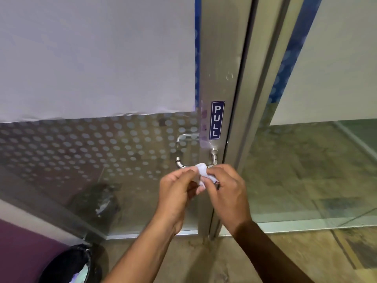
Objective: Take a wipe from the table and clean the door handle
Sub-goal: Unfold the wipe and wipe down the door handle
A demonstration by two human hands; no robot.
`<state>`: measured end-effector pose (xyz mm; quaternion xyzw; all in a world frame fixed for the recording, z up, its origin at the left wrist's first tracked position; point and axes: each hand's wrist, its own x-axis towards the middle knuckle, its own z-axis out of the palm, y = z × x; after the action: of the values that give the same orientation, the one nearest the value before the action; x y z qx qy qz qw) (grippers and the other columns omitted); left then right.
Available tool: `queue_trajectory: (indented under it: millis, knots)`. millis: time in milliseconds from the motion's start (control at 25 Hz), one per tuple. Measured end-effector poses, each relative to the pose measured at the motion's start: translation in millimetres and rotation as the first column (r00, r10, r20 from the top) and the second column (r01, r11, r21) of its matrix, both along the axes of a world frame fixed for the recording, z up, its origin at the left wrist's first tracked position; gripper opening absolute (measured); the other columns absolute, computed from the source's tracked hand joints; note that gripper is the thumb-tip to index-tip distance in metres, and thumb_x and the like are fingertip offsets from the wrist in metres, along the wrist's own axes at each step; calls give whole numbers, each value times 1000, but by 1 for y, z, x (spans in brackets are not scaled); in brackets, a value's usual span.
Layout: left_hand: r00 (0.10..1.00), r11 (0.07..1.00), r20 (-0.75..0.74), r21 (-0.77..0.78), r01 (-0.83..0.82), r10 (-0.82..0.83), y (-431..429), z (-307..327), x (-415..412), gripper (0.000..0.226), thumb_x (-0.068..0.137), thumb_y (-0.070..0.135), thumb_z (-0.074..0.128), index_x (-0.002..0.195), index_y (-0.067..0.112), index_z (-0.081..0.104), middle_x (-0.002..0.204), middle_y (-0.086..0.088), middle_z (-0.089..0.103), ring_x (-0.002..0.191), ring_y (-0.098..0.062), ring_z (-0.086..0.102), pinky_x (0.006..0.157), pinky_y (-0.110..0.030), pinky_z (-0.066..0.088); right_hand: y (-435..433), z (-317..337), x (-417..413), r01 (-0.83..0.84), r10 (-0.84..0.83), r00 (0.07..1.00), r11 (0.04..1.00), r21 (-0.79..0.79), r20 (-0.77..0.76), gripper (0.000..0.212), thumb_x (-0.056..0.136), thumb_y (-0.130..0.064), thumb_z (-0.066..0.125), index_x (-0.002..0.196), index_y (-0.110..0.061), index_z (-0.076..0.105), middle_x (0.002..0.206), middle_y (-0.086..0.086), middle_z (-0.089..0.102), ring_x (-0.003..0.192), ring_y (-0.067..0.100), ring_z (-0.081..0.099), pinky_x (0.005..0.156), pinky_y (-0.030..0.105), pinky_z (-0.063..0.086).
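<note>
A small crumpled white wipe (202, 173) is pinched between my left hand (177, 190) and my right hand (226, 193), both held close together in front of the door. The silver metal door handle (181, 163) curves out from the door's metal stile just above and behind my fingers. Its right mount (214, 154) shows below the blue PULL sticker (216, 120). The wipe's top edge overlaps the handle's lower bar in view; I cannot tell whether they touch. My fingers hide part of the lower bar.
The glass door (102, 152) has a dotted frosted band and a large white sheet above. A second glass panel (318, 160) stands to the right of the frame. A black bin (71, 266) with a liner sits at the lower left, beside a purple wall.
</note>
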<state>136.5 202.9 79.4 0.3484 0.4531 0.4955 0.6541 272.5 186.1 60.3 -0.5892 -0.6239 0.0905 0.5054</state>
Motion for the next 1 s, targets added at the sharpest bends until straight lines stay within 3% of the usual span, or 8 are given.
queue_trajectory:
  millis: [80, 160, 240, 320, 400, 520, 800, 1000]
  knots:
    - [995, 987, -95, 159, 37, -22, 14, 18, -5, 17, 102, 11, 71, 110, 14, 86, 107, -9, 84, 97, -15, 76, 96, -34, 61, 16, 20, 0, 79, -80, 997, 993, 90, 13, 20, 83, 1, 83, 93, -14, 74, 89, 1, 68, 79, 10, 60, 73, 14, 45]
    - [929, 909, -353, 415, 47, 113, 27, 31, -15, 25, 100, 9, 76, 121, 20, 81, 121, 2, 82, 115, -8, 74, 110, -37, 58, 32, 40, 0, 150, -148, 989, 976, 159, -26, 19, 84, -1, 82, 98, -13, 76, 89, 2, 72, 79, 10, 62, 72, 20, 48]
    - [710, 716, -579, 681, 152, 400, 43, 38, -31, 42, 98, 13, 79, 139, 15, 71, 141, -1, 70, 137, -16, 63, 119, -44, 49, 51, 58, 0, 229, -221, 974, 945, 235, -60, 21, 85, 0, 80, 104, -10, 78, 91, 5, 74, 80, 8, 61, 75, 10, 46]
    - [455, 549, -615, 786, 285, 644, 65, 49, -47, 62, 97, 22, 78, 153, 9, 57, 160, -15, 52, 153, -35, 45, 125, -55, 40, 72, 72, 1, 278, -278, 959, 898, 341, -51, 20, 84, 7, 76, 100, -5, 78, 93, 10, 74, 83, 11, 62, 79, 5, 42]
    - [240, 499, -598, 785, 367, 765, 90, 65, -59, 78, 95, 33, 78, 162, 12, 44, 173, -22, 31, 162, -45, 25, 127, -64, 32, 90, 78, 0, 302, -323, 946, 860, 411, -21, 19, 86, 11, 72, 98, -3, 77, 96, 14, 72, 85, 20, 65, 77, 15, 48]
    - [68, 477, -559, 758, 445, 826, 120, 80, -69, 97, 90, 39, 84, 168, 14, 33, 177, -27, 14, 163, -47, 13, 128, -68, 26, 109, 75, -4, 293, -373, 923, 841, 455, 96, 24, 88, 9, 71, 108, -5, 77, 95, 15, 68, 84, 22, 62, 75, 23, 49]
    - [-22, 413, -475, 742, 528, 880, 142, 55, -82, 105, 91, 41, 83, 173, 16, 21, 178, -24, 8, 164, -49, 8, 132, -68, 15, 135, 57, -7, 238, -423, 868, 814, 530, 260, 11, 97, 2, 71, 105, -6, 73, 89, 10, 61, 78, 22, 56, 70, 29, 48]
    - [-26, 412, -470, 745, 524, 882, 150, 48, -80, 88, 105, 49, 60, 174, 16, 15, 179, -26, 7, 165, -51, 6, 133, -67, 10, 119, 21, 1, 203, -351, 843, 909, 363, 408, 6, 94, -6, 74, 100, -4, 74, 88, 11, 66, 78, 28, 60, 67, 37, 54]
